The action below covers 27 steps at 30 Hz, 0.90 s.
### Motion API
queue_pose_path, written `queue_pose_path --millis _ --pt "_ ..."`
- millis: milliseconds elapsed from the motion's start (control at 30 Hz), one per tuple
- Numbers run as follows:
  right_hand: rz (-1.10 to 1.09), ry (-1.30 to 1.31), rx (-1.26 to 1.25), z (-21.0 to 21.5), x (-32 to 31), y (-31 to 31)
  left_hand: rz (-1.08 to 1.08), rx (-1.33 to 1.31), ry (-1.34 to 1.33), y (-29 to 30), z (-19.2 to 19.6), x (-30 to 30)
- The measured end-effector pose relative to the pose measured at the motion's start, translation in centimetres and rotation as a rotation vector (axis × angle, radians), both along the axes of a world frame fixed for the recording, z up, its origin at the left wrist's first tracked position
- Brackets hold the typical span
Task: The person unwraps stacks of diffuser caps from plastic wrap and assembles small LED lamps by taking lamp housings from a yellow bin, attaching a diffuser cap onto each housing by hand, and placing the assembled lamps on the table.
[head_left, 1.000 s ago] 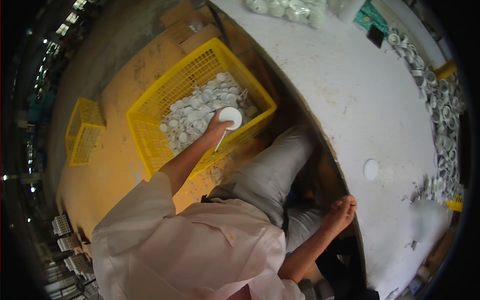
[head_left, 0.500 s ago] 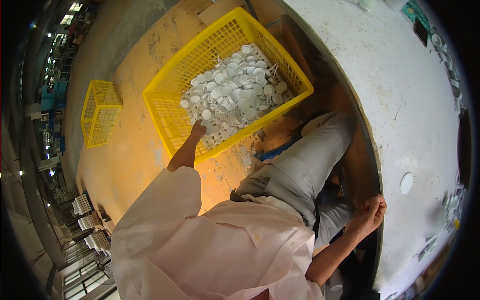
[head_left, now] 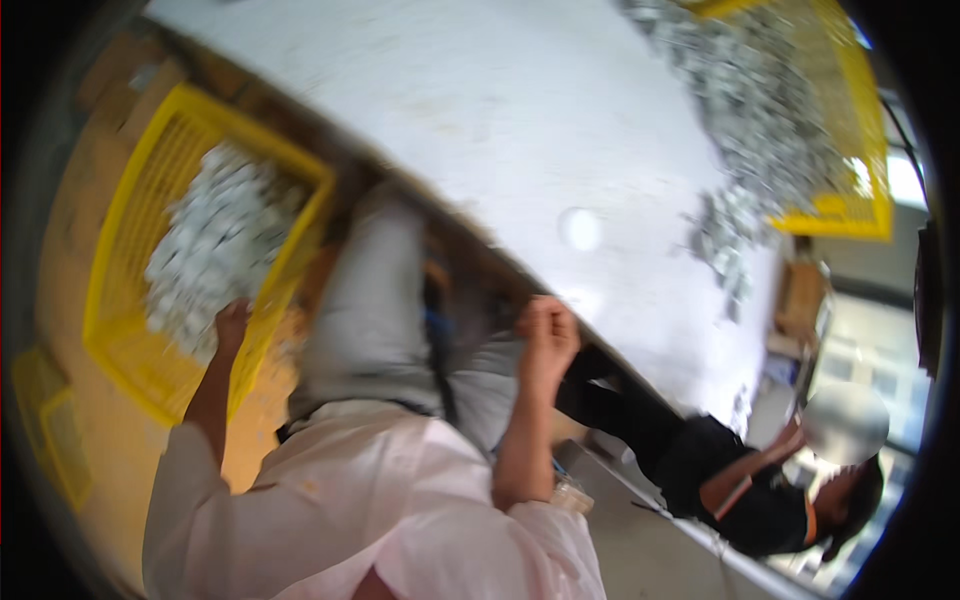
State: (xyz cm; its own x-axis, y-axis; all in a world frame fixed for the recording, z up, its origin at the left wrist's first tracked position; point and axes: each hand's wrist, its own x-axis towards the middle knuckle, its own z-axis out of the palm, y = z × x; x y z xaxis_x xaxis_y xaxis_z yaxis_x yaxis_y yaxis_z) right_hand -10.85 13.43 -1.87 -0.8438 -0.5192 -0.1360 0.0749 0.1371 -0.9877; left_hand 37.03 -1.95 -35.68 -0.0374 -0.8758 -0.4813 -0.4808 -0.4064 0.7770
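Observation:
Blur softens much of the view. My left hand [head_left: 232,325] reaches to the near edge of a pile of small white disc-topped pieces [head_left: 215,240] inside a yellow plastic basket [head_left: 120,260]; its fingers are too smeared to read. My right hand [head_left: 548,335] is raised by the edge of the white table [head_left: 430,110], fingers curled together. Whatever those fingers hold, if anything, is hidden. A single white disc [head_left: 580,229] lies on the tabletop, beyond my right hand and apart from it.
Across the table, a heap of grey-white pieces [head_left: 740,110] spreads from another yellow basket [head_left: 835,215]. A person in black [head_left: 735,480] sits at the right, a hand raised. Another yellow basket [head_left: 65,440] stands on the floor at the far left.
My view has swung right, so the basket now appears farther left, and the table heap and the other person show. My left hand remains at the basket, my right by the table edge.

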Motion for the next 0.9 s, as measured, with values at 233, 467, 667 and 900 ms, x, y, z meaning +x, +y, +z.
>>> queue_pose_path --millis 233,467,667,900 --pt "-0.076 0.127 -0.036 -0.5 -2.6 2.7 -0.114 -0.149 0.165 -3.7 12.5 -10.5" --pt "-0.065 0.600 0.411 1.9 -7.7 -2.3 -0.316 -0.221 0.420 -2.4 25.0 -24.3" --pt "0.111 0.929 0.599 2.1 -9.6 -6.8 -0.682 -0.504 0.400 2.1 25.6 -28.2" --pt "0.184 0.991 0.620 1.8 -10.1 -6.6 -0.727 -0.465 0.366 3.3 27.8 -27.5"
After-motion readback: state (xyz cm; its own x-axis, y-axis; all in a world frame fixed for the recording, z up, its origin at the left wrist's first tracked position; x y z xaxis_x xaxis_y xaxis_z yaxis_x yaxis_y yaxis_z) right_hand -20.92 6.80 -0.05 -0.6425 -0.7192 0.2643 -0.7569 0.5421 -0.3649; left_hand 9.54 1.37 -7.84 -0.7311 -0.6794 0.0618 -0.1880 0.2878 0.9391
